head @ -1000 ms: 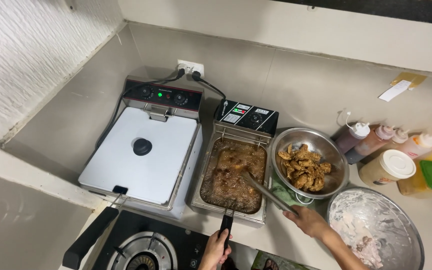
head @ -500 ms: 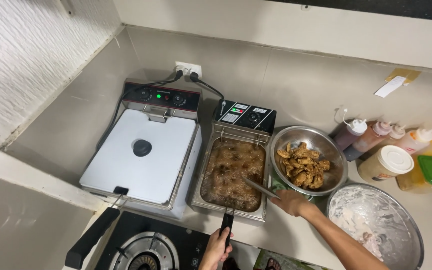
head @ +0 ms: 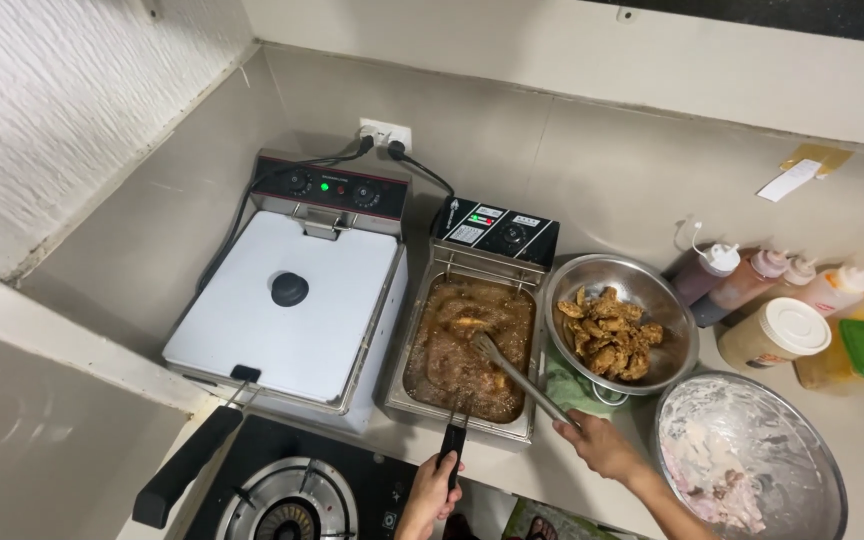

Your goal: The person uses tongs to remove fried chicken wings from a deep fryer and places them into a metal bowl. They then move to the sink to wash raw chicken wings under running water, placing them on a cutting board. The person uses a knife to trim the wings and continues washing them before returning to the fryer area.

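Left hand [head: 430,492] grips fryer basket handle [head: 452,442]; right hand [head: 597,446] grips tongs [head: 512,375] over bubbling oil [head: 467,345]. Risk, judged: piece dropped, oil splashing onto hands at counter's front edge.

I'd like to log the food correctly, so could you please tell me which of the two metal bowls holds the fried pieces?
The metal bowl right beside the open fryer holds them; the nearer bowl has only pale batter residue.

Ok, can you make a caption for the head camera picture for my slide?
Right hand dips metal tongs into the bubbling open fryer while the left hand grips the fryer basket handle.
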